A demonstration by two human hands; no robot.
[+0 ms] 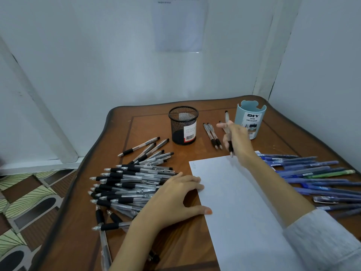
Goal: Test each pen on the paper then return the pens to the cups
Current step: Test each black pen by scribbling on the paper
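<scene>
Over the paper's (234,196) far edge, my R hand (237,142) grips a black-grip pen (228,132) tip-down — L hand (173,198) flat, fingers spread, pinning the sheet's left edge.

We are looking at a table (156,249) with paper (234,192) lying on its near right part. A pile of pens (132,184) is lying left of the paper, and more pens (312,177) are lying right of it. A mesh cup (183,125) is standing far of the paper, an organizer (249,119) right of that, two pens (213,136) lying between them.
</scene>
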